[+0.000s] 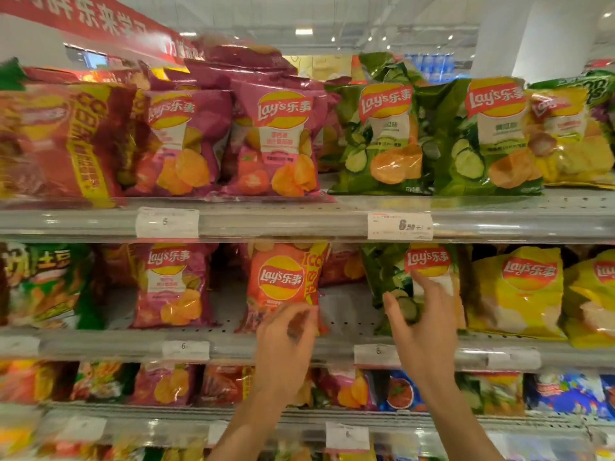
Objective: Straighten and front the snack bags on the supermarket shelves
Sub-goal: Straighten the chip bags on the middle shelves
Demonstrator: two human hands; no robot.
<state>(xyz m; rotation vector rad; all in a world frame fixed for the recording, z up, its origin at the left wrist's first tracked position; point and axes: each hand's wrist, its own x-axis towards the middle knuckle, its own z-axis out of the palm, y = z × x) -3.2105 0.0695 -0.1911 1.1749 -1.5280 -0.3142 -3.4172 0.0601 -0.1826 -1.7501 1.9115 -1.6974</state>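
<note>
Snack bags, metal shelves, supermarket aisle

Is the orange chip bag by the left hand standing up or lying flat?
Standing upright. The orange bag faces forward on the middle shelf, logo readable, with the left hand at its lower edge.

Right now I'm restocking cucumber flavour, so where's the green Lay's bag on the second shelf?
In the head view, right of centre: the green Lay's bag stands behind the right hand, between a bare shelf gap and the yellow Lay's bag.
</note>
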